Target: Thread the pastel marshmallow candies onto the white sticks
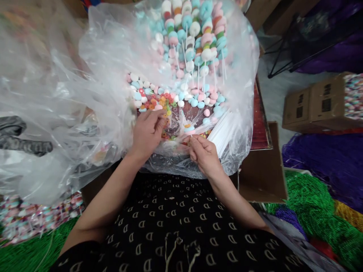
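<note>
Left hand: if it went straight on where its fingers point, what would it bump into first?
Probably the small orange and red candy rings just beyond the left hand; its fingertips may be touching some, as depth is unclear here.

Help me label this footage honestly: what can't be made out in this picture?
All in the head view:
Left hand: blur and its bent fingers obscure whether it holds anything.
White stick: lower part covered by the right hand pinching it.
Candy skewers: some tops cut off by the upper edge.
Cardboard box: printing too blurred to read.
</note>
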`<state>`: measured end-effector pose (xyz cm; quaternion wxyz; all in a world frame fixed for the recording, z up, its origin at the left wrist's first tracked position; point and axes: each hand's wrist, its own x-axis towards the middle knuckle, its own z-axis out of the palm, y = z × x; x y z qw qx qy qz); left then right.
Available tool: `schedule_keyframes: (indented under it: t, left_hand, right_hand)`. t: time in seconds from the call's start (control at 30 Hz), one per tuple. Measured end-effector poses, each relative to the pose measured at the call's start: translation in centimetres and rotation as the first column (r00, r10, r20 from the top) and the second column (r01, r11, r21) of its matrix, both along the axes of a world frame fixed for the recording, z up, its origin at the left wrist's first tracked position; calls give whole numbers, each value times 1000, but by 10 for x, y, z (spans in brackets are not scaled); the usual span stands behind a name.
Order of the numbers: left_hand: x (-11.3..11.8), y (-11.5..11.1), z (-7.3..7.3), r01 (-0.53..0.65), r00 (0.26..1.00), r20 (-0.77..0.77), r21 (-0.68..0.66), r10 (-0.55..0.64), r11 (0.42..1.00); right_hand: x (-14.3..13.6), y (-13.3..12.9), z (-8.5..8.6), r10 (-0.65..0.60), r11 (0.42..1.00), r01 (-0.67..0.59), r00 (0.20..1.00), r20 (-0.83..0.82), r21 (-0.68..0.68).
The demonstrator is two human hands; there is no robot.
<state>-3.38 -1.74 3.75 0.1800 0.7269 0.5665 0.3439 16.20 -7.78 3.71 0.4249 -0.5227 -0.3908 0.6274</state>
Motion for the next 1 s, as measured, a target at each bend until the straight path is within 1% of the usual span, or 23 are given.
schedule_keyframes:
  t: [0.03, 0.1, 0.13, 0.2, 0.3, 0.47, 0.6, 0.7, 0.77, 0.8, 0.83, 0.87, 0.9, 0.93, 0.97, 1.0]
  left_hand:
    - [-2, 5, 0, -6, 994, -109, -15, 4, 1000]
    - [-3, 10, -1, 28, 951, -304, -69, -47, 997]
    - [-1, 11, -2, 46, 925, -372, -93, -78, 995]
    - [3, 11, -3, 65, 885, -452, -120, -113, 991]
    - [8, 8, -2, 80, 861, -491, -128, -133, 989]
    - [8, 6, -2, 90, 844, -520, -111, -135, 990]
    - [9, 6, 0, 76, 849, -512, -120, -128, 990]
    - [10, 5, 2, 84, 856, -494, -159, -153, 984]
    - [8, 4, 1, 76, 895, -422, -179, -146, 981]
    - [6, 3, 0, 68, 931, -341, -183, -128, 981]
    - [4, 3, -2, 56, 973, -212, -188, -97, 981]
    - [2, 3, -4, 44, 998, -36, -202, -52, 978]
    - [1, 3, -6, 37, 985, 170, -228, 2, 973]
    - [1, 3, -8, 42, 925, 374, -264, 62, 964]
    - [1, 3, -9, 59, 829, 546, -300, 121, 952]
    - [3, 4, -10, 82, 722, 671, -328, 171, 941]
  right_hand:
    - [2, 0, 0, -10, 1000, 10, 1000, 0, -1]
    - [3, -1, 0, -14, 1000, 14, 1000, 3, -8]
    - [3, -2, 0, -10, 1000, 10, 1000, 6, -10]
    - [2, -3, -1, 6, 1000, -6, 1000, 6, -10]
    - [0, -4, -4, 31, 1000, -31, 1000, 1, 3]
    - [0, -4, -7, 42, 999, -42, 999, -3, 22]
    - [0, -5, -7, 41, 998, -40, 999, -5, 46]
    - [0, -5, -6, 46, 998, -46, 999, -1, 49]
    - [1, -6, -6, 57, 997, -58, 998, 15, 42]
    - [1, -6, -5, 68, 997, -69, 997, 27, 36]
    - [1, -7, -4, 81, 996, -82, 996, 38, 29]
    - [2, -7, -2, 96, 995, -97, 994, 47, 21]
    - [2, -7, -1, 115, 993, -116, 992, 51, 13]
    - [2, -8, 1, 137, 990, -137, 989, 51, 8]
    - [1, -8, 3, 157, 988, -157, 987, 47, 6]
    - [0, -8, 4, 176, 984, -176, 984, 43, 7]
